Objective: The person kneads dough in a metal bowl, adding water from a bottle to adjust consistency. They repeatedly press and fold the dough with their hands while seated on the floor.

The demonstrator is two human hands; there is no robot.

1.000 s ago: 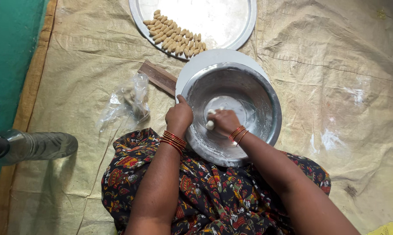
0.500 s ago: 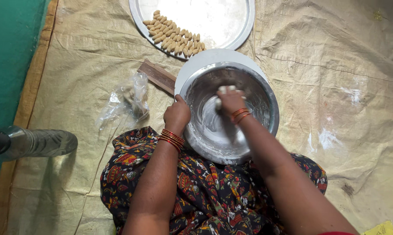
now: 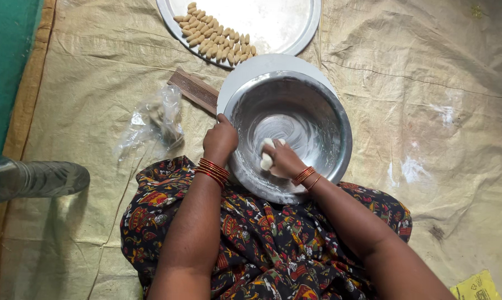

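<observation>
A steel bowl point(image 3: 317, 105) stands on the mat just beyond my lap. My left hand point(image 3: 220, 141) grips its near-left rim. My right hand point(image 3: 284, 160) is inside the bowl, fingers closed on a lump of white dough point(image 3: 267, 160) pressed against the floured bottom. Red bangles circle both wrists.
A round steel plate point(image 3: 273, 25) at the top holds several small shaped dough pieces point(image 3: 215, 39). A ridged wooden board point(image 3: 194, 90) and a crumpled clear plastic bag point(image 3: 154, 119) lie left of the bowl. A plastic bottle point(image 3: 37, 179) lies at far left. A tan woven mat point(image 3: 428, 83) covers the floor.
My right hand with the dough went toward the bowl's far side, then came back to the near side. The left hand stayed on the rim.
</observation>
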